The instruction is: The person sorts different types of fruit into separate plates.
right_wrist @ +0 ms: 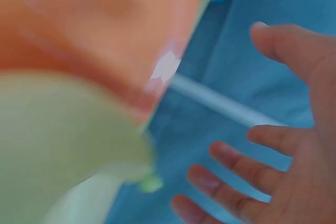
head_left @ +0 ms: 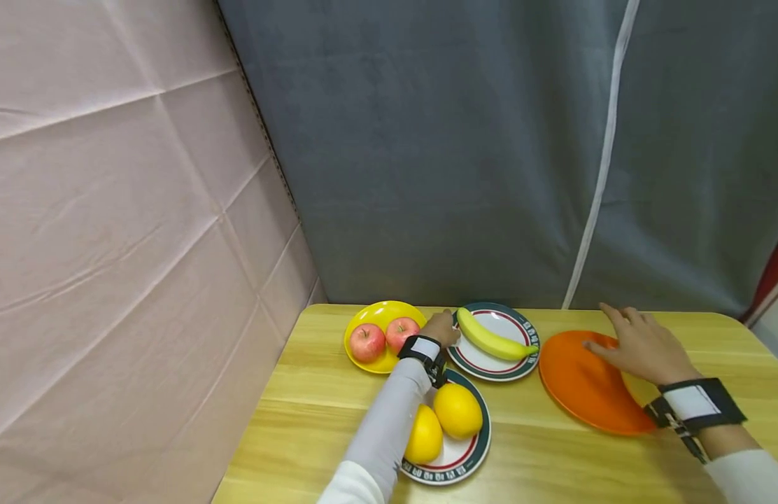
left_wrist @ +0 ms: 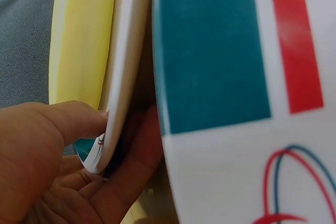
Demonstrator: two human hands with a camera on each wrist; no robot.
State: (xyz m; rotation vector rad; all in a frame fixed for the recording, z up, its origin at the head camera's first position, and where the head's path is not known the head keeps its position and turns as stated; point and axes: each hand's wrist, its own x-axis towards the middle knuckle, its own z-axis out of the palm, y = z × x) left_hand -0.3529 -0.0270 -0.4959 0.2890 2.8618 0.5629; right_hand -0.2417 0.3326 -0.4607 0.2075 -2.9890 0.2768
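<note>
My left hand pinches the left rim of a white plate with a dark green edge; a banana lies on it. In the left wrist view the thumb lies on top of this rim and fingers pass beneath it. At the right, my right hand is above an orange plate, with fingers spread and nothing held. A pale yellow-green rounded fruit with a small green tip is by the orange plate in the right wrist view, blurred; its kind is unclear.
A yellow plate with two apples stands left of my left hand. Nearer, under my left forearm, another green-edged plate holds round yellow-orange fruits. A grey curtain hangs behind the wooden table; a pale fabric wall rises at left.
</note>
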